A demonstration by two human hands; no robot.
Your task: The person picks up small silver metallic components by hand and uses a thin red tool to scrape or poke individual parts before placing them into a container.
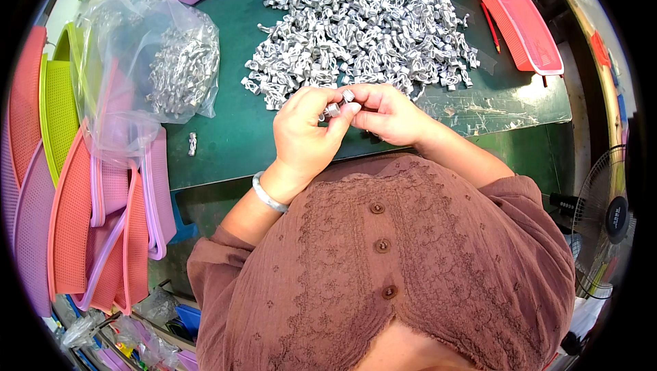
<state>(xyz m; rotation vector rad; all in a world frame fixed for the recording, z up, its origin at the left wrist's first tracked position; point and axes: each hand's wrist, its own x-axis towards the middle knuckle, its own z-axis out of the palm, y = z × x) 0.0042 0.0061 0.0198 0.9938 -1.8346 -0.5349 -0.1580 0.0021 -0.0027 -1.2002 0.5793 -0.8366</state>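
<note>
Close together at the near edge of the heap, both hands are closed on small parts. My left hand [306, 130], with a pale bangle on its wrist, pinches a small silver-grey metal part [332, 109] between thumb and fingers. Against it, my right hand [391, 116] grips another silver-grey piece [348, 96]; whether the two pieces are joined I cannot tell. Just beyond the fingers lies a large heap of similar grey looped parts [363, 22]. One single part [192, 144] lies apart on the green table [236, 155], left of my left hand.
A clear plastic bag [181, 63] of similar parts stands at the left. Stacked red, purple and green plastic baskets [68, 213] crowd the table's left side. A red basket [523, 25] and a red pen [491, 27] lie at the far right. A black fan [609, 217] stands right.
</note>
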